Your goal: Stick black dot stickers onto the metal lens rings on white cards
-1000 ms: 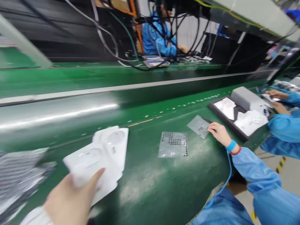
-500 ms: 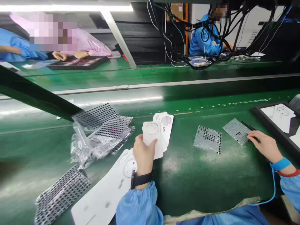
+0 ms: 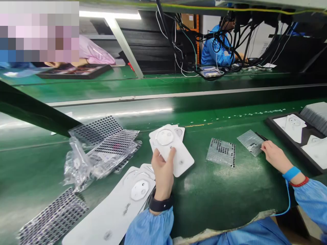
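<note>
My left hand (image 3: pixel 163 170) grips a white card (image 3: pixel 176 151) with a round outline, thumb on its face. More white cards (image 3: pixel 180 132) lie under and behind it. My right hand (image 3: pixel 271 152) is pinched at the right corner of a clear sheet (image 3: pixel 251 142) bearing a few black dots; a dark thin tool (image 3: pixel 261 136) lies beside the fingertips, and what the fingers hold is too small to tell. A second clear sheet (image 3: pixel 221 152) with more black dots lies between my hands. Large white cards (image 3: pixel 112 211) are fanned out left of my left wrist.
Clear bags and dotted sheets (image 3: pixel 102 146) are heaped at the left, with another dotted sheet (image 3: pixel 53 217) nearer. A black tray (image 3: pixel 283 136) of white cards stands at the right. A dark beam crosses the upper left. Two people work across the bench.
The card at my left hand now lies tilted over the other cards and shows a larger round outline. My right hand stays at the dotted sheet's corner. The view has shifted slightly.
</note>
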Demonstrator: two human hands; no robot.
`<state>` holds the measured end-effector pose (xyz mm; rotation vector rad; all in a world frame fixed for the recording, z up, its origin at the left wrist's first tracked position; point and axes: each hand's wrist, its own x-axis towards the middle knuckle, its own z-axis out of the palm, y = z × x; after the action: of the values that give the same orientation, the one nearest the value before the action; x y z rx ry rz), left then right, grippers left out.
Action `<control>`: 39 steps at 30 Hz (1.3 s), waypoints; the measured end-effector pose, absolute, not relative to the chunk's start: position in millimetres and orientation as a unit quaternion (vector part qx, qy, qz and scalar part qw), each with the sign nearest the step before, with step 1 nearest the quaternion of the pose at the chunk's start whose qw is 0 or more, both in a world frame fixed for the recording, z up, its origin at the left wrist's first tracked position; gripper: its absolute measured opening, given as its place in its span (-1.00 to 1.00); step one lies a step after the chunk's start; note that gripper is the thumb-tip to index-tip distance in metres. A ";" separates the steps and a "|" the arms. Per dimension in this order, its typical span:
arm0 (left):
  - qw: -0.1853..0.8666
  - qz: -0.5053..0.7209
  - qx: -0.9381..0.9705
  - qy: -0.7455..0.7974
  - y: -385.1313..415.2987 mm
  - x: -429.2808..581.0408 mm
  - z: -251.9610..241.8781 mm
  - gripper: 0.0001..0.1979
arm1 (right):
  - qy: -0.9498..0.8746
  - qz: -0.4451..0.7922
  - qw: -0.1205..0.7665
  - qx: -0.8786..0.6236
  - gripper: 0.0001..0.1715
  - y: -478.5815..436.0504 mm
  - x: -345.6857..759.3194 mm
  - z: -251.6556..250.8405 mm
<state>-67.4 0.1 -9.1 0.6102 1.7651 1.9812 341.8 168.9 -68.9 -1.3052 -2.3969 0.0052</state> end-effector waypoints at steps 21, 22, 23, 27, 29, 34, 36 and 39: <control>0.452 0.615 0.327 0.557 -35.2 4.8 15.9 -0.78 | -0.856 0.140 0.442 -0.229 -0.87 45.2 128.2 21.7; 0.446 0.616 0.330 0.559 -35.4 4.7 15.7 -0.79 | -0.860 0.134 0.437 -0.226 -0.86 46.0 130.4 20.6; 0.442 0.615 0.335 0.560 -35.5 4.8 15.3 -0.80 | -0.864 0.127 0.432 -0.224 -0.86 46.4 132.2 19.9; 0.427 0.608 0.354 0.568 -36.2 6.1 13.9 -0.82 | -0.875 0.071 0.429 -0.212 -0.83 44.9 136.0 17.2; 0.411 0.613 0.356 0.573 -36.4 6.0 14.2 -0.83 | -0.881 0.038 0.428 -0.196 -0.75 43.4 137.8 15.5; 0.426 0.620 0.305 0.584 -32.6 0.9 16.7 -0.80 | -0.896 0.098 0.398 -0.169 -0.62 43.9 142.5 14.8; 0.460 0.607 0.283 0.583 -30.4 -2.1 15.6 -0.74 | -0.886 0.160 0.404 -0.161 -0.64 43.1 141.4 16.9; 0.475 0.606 0.274 0.577 -28.9 -5.8 10.9 -0.66 | -0.864 0.229 0.425 -0.143 -0.66 39.3 138.3 20.0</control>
<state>-5.8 -28.9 10.9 0.6690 1.4120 1.4808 138.3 39.3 20.0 -0.3586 -2.1614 0.5724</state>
